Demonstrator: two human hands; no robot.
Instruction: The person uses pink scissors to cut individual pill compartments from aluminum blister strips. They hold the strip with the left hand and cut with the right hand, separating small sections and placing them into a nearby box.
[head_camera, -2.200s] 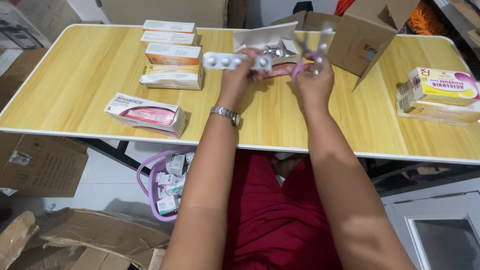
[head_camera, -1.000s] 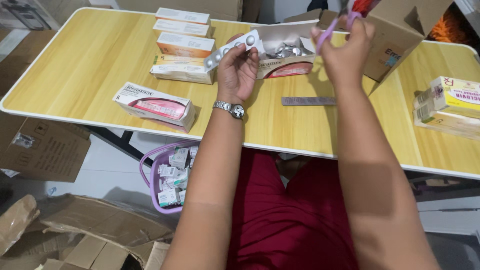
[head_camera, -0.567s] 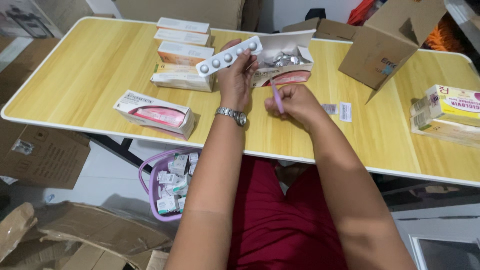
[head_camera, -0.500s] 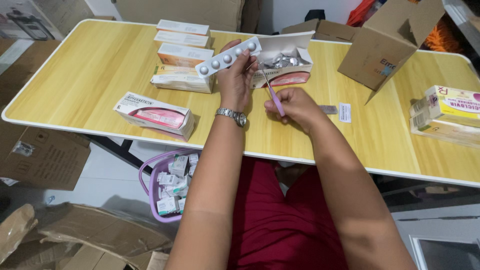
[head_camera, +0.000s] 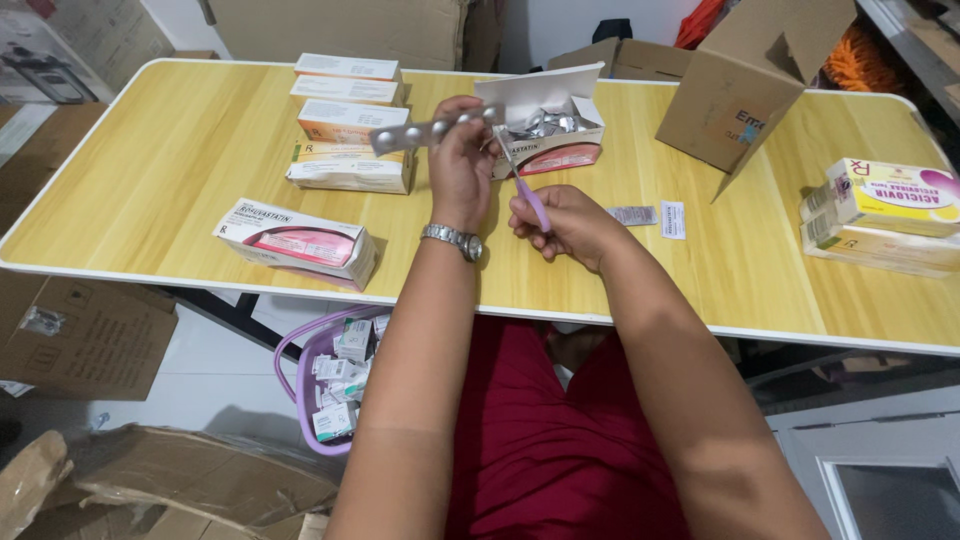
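Observation:
My left hand (head_camera: 460, 165) holds a silver blister strip of round tablets (head_camera: 425, 130) above the yellow table (head_camera: 160, 170), its long side tilted toward me. My right hand (head_camera: 565, 222) grips purple-handled scissors (head_camera: 522, 182), blades pointing up at the strip's right end. Just behind stands an open white and pink medicine box (head_camera: 545, 125) with several foil strips inside. Two small cut pieces (head_camera: 648, 215) lie on the table right of my right hand.
Stacked medicine boxes (head_camera: 345, 130) sit at the back left, a pink and white box (head_camera: 297, 242) near the front edge, yellow boxes (head_camera: 885, 210) at the right, a cardboard carton (head_camera: 735, 85) behind. A purple basket (head_camera: 325, 385) of small boxes sits on the floor.
My right hand came down from up by the carton to the table, scissors now raised at the strip. The strip has tipped flatter. A cut piece has appeared on the table.

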